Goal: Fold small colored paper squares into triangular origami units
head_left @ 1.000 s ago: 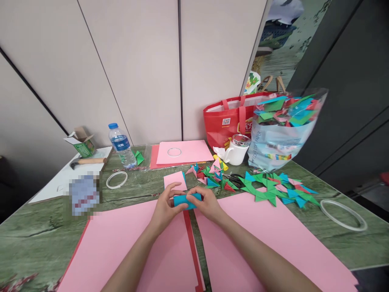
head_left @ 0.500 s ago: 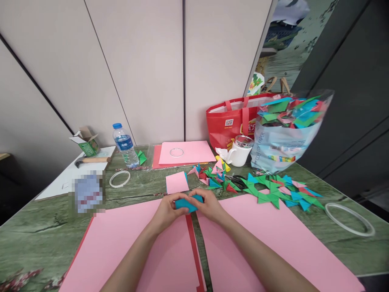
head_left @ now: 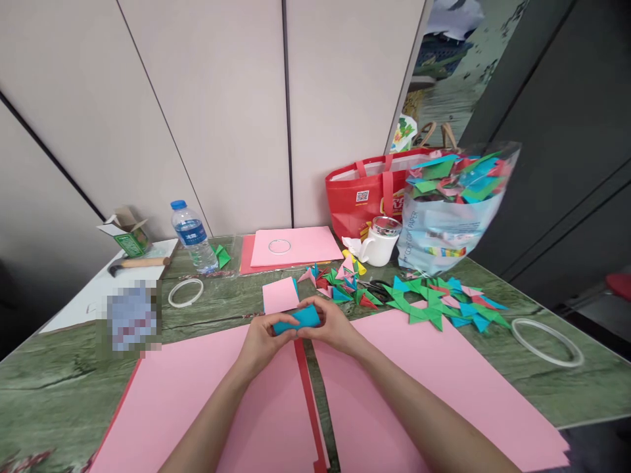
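A small piece of blue paper, bent into a curved strip, is held between both hands above the table's middle. My left hand grips its left end, thumb below and fingers on top. On the right end, my right hand pinches it the same way. Just beyond the hands lies a stack of small square papers, pink on top with blue beneath. Large pink sheets with red ones under them spread below both forearms.
Folded paper pieces, black-handled scissors and green star rings lie right of centre. Behind them stand a white mug, a red bag and a plastic bag. A water bottle and hammer are at left.
The blue paper has gone from a flatter, angular shape to a rounded fold, and my fingers have shifted along it. The whole view has turned slightly right.
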